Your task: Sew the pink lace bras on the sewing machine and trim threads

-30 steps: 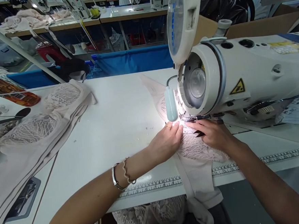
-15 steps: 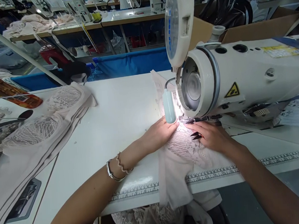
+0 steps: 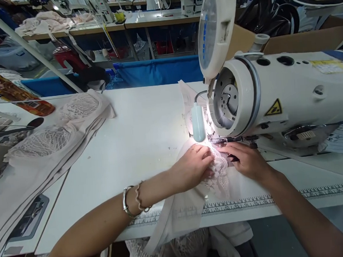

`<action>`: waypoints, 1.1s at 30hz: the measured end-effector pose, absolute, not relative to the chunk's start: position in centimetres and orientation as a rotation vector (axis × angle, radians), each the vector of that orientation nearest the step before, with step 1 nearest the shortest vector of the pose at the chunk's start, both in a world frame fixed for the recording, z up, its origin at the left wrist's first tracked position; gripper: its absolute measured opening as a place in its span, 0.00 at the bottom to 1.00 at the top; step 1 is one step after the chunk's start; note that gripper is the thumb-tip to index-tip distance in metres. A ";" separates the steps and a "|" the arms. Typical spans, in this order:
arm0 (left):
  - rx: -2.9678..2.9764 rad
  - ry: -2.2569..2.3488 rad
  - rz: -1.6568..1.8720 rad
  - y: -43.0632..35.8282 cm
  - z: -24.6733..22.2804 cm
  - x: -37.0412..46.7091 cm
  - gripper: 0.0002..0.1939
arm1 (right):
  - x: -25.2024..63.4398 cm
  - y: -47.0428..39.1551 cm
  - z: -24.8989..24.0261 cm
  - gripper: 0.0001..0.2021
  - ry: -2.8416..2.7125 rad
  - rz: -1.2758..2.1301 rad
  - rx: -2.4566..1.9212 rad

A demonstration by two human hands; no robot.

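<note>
My left hand (image 3: 195, 165) lies flat on a pale pink lace fabric piece (image 3: 218, 176), pressing it to the table just in front of the needle of the white sewing machine (image 3: 277, 93). My right hand (image 3: 244, 160) rests on the same fabric to the right of the needle, with small dark thread snips (image 3: 231, 158) tucked under its fingers. A small lamp (image 3: 197, 122) lights the needle area. The fabric hangs over the table's front edge by the printed ruler strip (image 3: 238, 207).
A stack of lace and beige fabric pieces (image 3: 51, 140) lies at the left of the white table (image 3: 136, 135). A blue bin wall (image 3: 155, 71) runs behind the table. Other sewing stations and cloth fill the background. A cardboard box (image 3: 300, 39) stands behind the machine.
The fabric has shifted and turned under the needle, its hanging part swinging left. My left hand slid back toward me and now lies flatter on the lace. The machine's handwheel shows a different face.
</note>
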State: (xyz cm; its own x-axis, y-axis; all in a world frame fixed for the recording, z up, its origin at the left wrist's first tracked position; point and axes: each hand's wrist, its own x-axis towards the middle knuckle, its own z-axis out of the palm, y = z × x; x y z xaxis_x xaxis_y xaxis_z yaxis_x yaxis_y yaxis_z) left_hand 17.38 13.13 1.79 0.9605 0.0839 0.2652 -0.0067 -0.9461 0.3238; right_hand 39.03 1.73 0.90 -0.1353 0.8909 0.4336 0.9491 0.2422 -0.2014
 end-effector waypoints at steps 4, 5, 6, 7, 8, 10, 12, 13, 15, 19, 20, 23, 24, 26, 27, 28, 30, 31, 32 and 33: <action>2.771 0.005 0.385 14.1 1.9 17.3 0.07 | 39.0 1.9 1.1 0.21 -2.138 -0.257 -1.553; 2.767 0.013 0.372 14.2 1.8 17.3 0.09 | 38.9 2.0 1.1 0.21 -2.159 -0.248 -1.524; 2.757 0.019 0.362 14.3 1.8 17.4 0.10 | 38.8 2.1 1.2 0.22 -2.175 -0.237 -1.492; 2.745 0.020 0.361 14.4 1.8 17.5 0.12 | 38.8 2.2 1.2 0.22 -2.187 -0.229 -1.457; 2.732 0.013 0.368 14.6 1.8 17.6 0.12 | 38.7 2.2 1.3 0.22 -2.196 -0.230 -1.423; 2.712 -0.026 0.402 15.2 1.8 17.7 0.12 | 38.7 2.3 1.3 0.24 -2.200 -0.255 -1.381; 2.704 -0.070 0.415 15.9 2.0 17.7 0.12 | 38.7 2.4 1.4 0.26 -2.202 -0.279 -1.387; 2.703 -0.078 0.407 16.3 2.0 17.7 0.13 | 38.8 2.4 1.4 0.28 -2.207 -0.275 -1.399; 2.715 -0.076 0.388 16.8 2.1 17.7 0.16 | 38.8 2.5 1.4 0.31 -2.220 -0.245 -1.428; 2.815 -0.035 0.418 17.0 2.1 17.7 0.16 | 39.0 2.6 1.3 0.34 -2.238 -0.187 -1.453; 2.850 -0.043 0.419 16.9 2.1 17.8 0.16 | 39.0 2.5 1.3 0.34 -2.237 -0.185 -1.433; 2.927 -0.129 0.389 16.7 2.1 17.9 0.18 | 39.3 2.4 0.9 0.35 -2.229 -0.173 -1.353; 2.941 -0.144 0.390 16.7 2.1 17.9 0.18 | 39.3 2.3 0.8 0.34 -2.223 -0.167 -1.340; 2.967 -0.127 0.430 16.8 2.1 17.8 0.17 | 39.4 2.3 0.7 0.33 -2.212 -0.163 -1.336; 2.982 -0.112 0.454 16.8 2.1 17.8 0.17 | 39.4 2.4 0.7 0.33 -2.206 -0.161 -1.338; 2.999 -0.096 0.476 16.8 2.0 17.7 0.17 | 39.3 2.4 0.8 0.32 -2.203 -0.153 -1.342; 3.038 -0.070 0.497 16.8 2.0 17.7 0.17 | 39.2 2.5 0.9 0.30 -2.207 -0.137 -1.363; 3.054 -0.049 0.502 16.7 1.9 17.7 0.18 | 39.1 2.6 0.9 0.29 -2.213 -0.133 -1.377; 3.066 -0.026 0.503 16.6 1.9 17.8 0.18 | 39.0 2.6 1.0 0.28 -2.218 -0.134 -1.392; 3.073 -0.013 0.502 16.6 1.9 17.8 0.18 | 38.9 2.6 1.0 0.26 -2.223 -0.139 -1.405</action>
State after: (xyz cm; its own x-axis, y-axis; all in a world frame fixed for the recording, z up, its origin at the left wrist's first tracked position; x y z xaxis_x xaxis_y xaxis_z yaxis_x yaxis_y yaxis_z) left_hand 17.80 16.57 1.87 0.9481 -0.0036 0.3181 -0.0127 -0.9996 0.0264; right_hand 38.95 2.56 1.05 -0.3404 0.8181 0.4635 0.8695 0.4615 -0.1761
